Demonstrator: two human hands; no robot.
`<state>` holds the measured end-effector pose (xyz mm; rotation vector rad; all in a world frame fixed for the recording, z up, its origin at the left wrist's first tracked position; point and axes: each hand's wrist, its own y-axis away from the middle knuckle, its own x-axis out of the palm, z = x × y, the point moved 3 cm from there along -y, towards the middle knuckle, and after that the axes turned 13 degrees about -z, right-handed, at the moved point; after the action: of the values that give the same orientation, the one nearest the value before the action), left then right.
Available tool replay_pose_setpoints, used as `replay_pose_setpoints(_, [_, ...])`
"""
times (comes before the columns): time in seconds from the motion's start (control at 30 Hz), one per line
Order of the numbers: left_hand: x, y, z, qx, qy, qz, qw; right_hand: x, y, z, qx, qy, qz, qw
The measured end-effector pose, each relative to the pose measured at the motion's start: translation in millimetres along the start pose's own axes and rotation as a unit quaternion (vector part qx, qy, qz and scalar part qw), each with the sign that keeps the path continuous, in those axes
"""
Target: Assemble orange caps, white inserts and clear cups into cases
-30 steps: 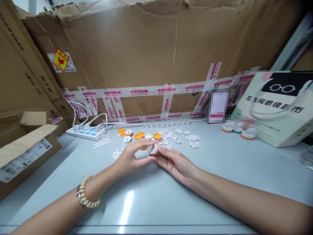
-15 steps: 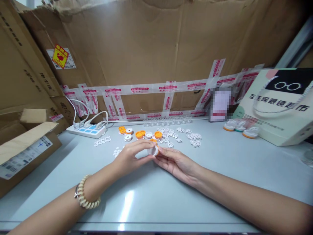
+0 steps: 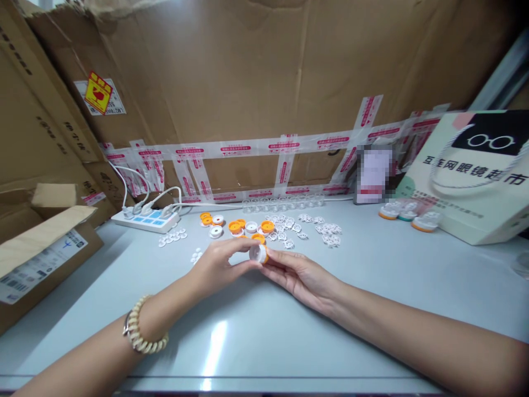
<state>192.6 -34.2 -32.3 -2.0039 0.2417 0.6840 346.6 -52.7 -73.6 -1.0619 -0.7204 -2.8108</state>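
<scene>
My left hand (image 3: 219, 264) and my right hand (image 3: 300, 273) meet above the grey table (image 3: 256, 331), both pinching one small round white and orange cap (image 3: 259, 253). The left fingers close over its top and left side. My right fingertips press on its right side from below. Just behind lie several orange and white caps (image 3: 235, 226) and a scatter of small white plastic pieces (image 3: 306, 229). More little white pieces (image 3: 172, 237) lie to the left of my left hand.
A white power strip (image 3: 145, 220) with plugged cords sits at the back left. An open cardboard box (image 3: 39, 248) stands at the left edge. Taped cardboard (image 3: 264, 82) walls the back. A paper bag (image 3: 475, 176) and three caps (image 3: 407, 215) are at the right.
The cap has been turned a little between my fingers and sits slightly higher; both hands stay almost in place. The camera has tilted a bit.
</scene>
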Motion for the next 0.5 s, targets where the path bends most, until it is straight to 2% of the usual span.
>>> replay_pose_setpoints(0.17, [2.5, 3.4, -1.6, 0.027, -0.039, -0.008, 0.999, -2.7, -1.4, -1.1, 0.009, 0.001, -0.011, 1.0])
replay_pose_setpoints(0.4, [2.6, 4.8, -7.3, 0.101, -0.065, 0.031, 0.992, -2.4, -2.0, -2.2, -0.002, 0.034, 0.002, 0.999])
replay_pose_setpoints(0.5, [1.7, 3.6, -6.9, 0.091, -0.072, 0.04, 0.992, -1.3, -2.3, -2.5, -0.002, 0.034, 0.0, 0.999])
